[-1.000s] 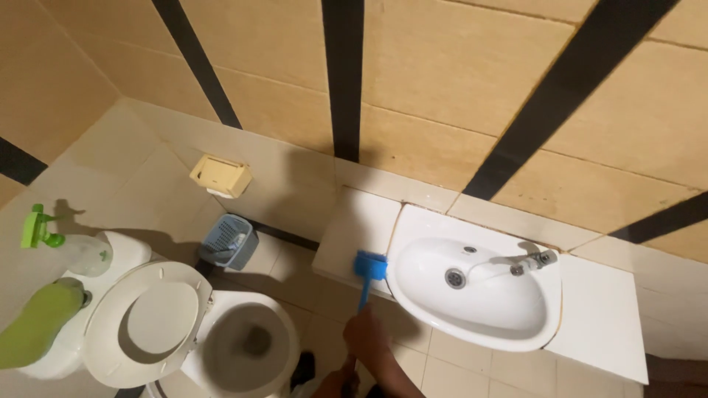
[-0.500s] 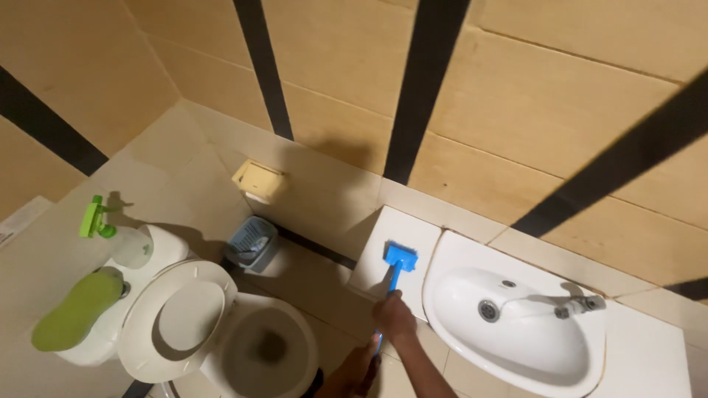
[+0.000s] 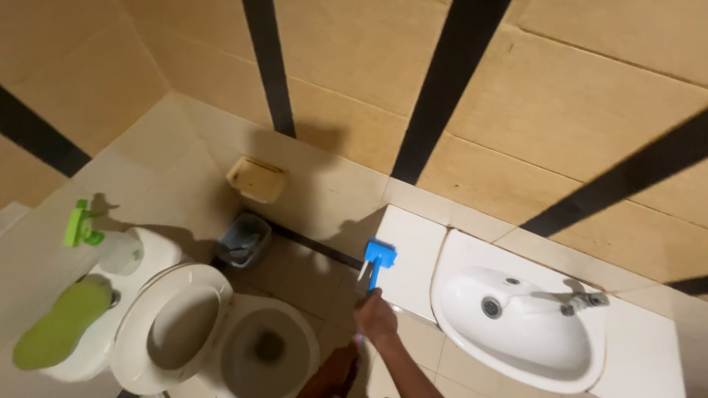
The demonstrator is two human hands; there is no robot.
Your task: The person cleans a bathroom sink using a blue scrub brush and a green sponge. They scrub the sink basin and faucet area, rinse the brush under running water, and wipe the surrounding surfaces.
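Scrubbing the white ledge (image 3: 413, 258) by the sink (image 3: 516, 324), my right hand (image 3: 375, 318) squeezed the blue brush (image 3: 379, 258); most stayed unscrubbed, left hand (image 3: 332, 374) unclear.

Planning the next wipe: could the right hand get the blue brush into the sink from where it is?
Probably yes. The right hand holds the blue brush on the tiled ledge right beside the sink, and nothing lies between them; the basin looks empty apart from the tap.

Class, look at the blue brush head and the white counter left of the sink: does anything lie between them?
Nothing visible does. The blue brush head sits at the counter edge, its handle in one of the hands; the counter shows bare.
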